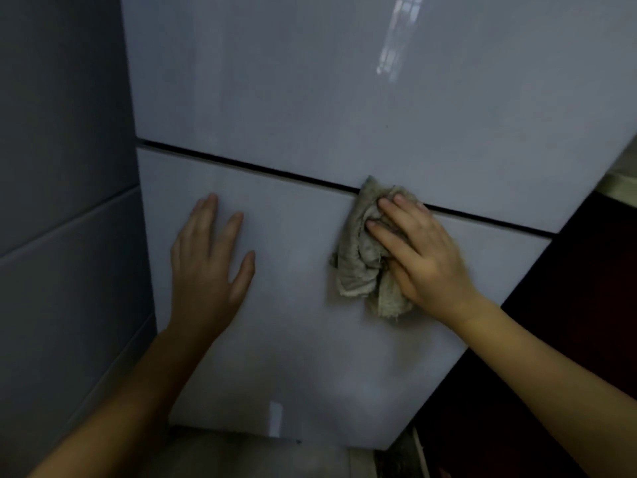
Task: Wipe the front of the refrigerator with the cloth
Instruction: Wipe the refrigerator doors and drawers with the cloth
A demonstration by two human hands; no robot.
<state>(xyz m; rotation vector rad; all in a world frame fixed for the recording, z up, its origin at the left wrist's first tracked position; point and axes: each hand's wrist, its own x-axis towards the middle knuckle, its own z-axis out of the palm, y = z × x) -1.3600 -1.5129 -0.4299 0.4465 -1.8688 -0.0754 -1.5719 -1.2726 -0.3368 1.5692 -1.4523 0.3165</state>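
The refrigerator (310, 98) fills the view, a glossy pale-grey front with a dark gap between its upper and lower doors. A crumpled beige cloth (362, 260) lies pressed against the lower door just under that gap, its top edge overlapping the gap. My right hand (424, 257) lies flat over the cloth's right side, fingers spread across it, holding it to the door. My left hand (206, 267) rests flat on the lower door to the left of the cloth, fingers apart, holding nothing.
A grey tiled wall (62, 201) stands directly left of the refrigerator. A dark reddish-black cabinet or surface (568, 305) adjoins it on the right. The floor (258, 457) shows below the lower door's bottom edge.
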